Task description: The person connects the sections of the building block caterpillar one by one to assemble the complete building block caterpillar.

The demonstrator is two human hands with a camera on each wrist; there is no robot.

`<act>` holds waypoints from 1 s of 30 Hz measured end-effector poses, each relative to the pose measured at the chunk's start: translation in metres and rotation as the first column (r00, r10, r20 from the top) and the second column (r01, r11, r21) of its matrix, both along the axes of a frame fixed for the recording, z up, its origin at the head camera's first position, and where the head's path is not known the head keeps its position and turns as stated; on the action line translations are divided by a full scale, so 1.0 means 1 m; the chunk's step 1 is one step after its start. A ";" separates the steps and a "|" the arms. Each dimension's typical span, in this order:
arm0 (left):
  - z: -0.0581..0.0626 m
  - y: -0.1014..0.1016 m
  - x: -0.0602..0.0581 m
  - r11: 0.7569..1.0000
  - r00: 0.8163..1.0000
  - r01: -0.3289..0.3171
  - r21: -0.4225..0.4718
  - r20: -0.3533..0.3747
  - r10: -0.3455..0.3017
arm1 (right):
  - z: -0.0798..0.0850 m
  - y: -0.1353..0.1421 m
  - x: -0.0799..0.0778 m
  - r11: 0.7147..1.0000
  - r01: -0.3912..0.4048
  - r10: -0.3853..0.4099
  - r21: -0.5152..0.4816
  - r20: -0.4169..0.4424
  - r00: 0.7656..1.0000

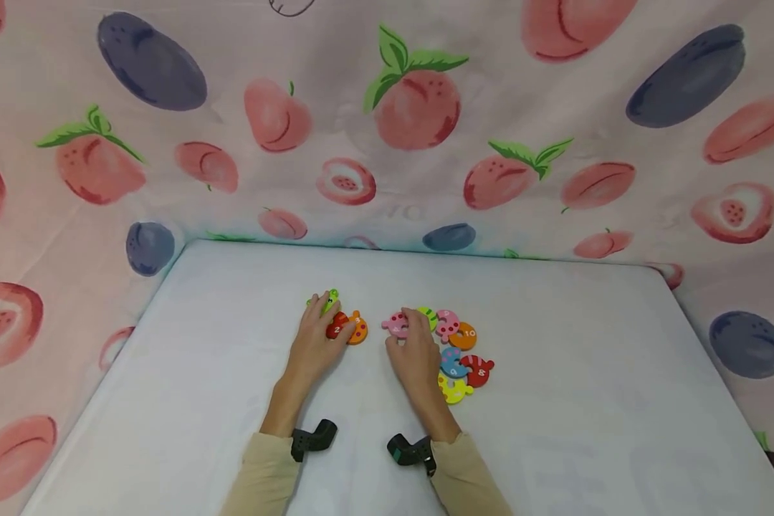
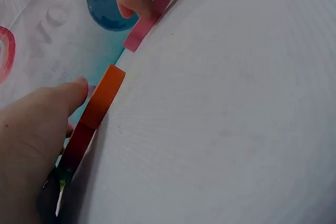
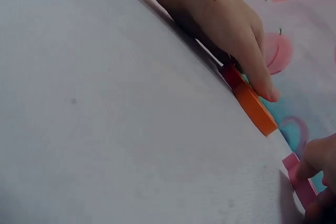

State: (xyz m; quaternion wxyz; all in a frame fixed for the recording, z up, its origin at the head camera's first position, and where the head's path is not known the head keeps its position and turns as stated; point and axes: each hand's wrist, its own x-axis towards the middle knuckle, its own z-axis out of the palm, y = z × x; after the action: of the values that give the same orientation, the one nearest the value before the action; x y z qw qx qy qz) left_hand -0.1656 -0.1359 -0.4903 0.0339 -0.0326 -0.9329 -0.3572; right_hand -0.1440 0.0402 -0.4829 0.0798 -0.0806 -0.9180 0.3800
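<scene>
My left hand [image 1: 317, 345] lies over a small group of wooden number pieces, its fingers stretched forward. Its fingertips touch a green piece [image 1: 332, 299] with eyes. Under the hand is a red piece [image 1: 337, 327] marked 2, partly hidden. An orange spotted piece [image 1: 359, 330] joins the red one, close to the left thumb. My right hand [image 1: 416, 356] pinches a pink spotted piece [image 1: 395, 325] between thumb and index finger. In the left wrist view, the pink piece [image 2: 140, 33] lies flat, with right fingertips at its edge. A light green striped piece [image 1: 429, 317] sits beside the right hand.
Right of the right hand lie another pink piece [image 1: 448, 324], an orange 10 [image 1: 463, 335], a blue 9 [image 1: 454, 363], a red 8 [image 1: 477, 370] and a yellow piece [image 1: 455, 390]. The white table [image 1: 593, 401] meets a fruit-patterned cloth [image 1: 335, 93] behind.
</scene>
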 end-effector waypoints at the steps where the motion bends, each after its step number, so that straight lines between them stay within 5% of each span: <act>1: 0.000 0.000 0.000 1.000 1.000 0.004 -0.006 0.008 -0.004 | 0.000 0.000 0.000 1.000 -0.001 0.001 0.013 0.003 1.000; 9: 0.002 0.003 -0.001 0.999 1.000 0.021 -0.040 0.007 -0.021 | 0.001 0.002 -0.002 0.999 -0.016 0.015 0.051 0.005 1.000; 16: 0.001 0.002 -0.001 0.999 1.000 0.026 -0.039 0.013 -0.025 | 0.003 0.003 -0.002 1.000 -0.020 0.020 -0.010 0.065 0.998; 24: -0.001 -0.001 0.000 0.998 0.999 0.049 -0.039 0.019 -0.048 | -0.003 0.005 -0.004 0.989 -0.015 0.015 -0.149 -0.004 1.000; 30: -0.003 -0.001 0.002 0.996 0.996 0.082 -0.039 0.030 -0.080 | -0.008 0.010 -0.006 0.893 -0.081 0.073 -0.442 -0.034 0.997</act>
State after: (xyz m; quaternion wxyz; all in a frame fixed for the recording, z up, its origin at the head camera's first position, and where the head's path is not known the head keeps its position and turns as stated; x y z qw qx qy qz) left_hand -0.1637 -0.1373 -0.4934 0.0056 -0.0661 -0.9381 -0.3400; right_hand -0.1500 0.0497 -0.4906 0.0517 -0.0571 -0.8093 0.5824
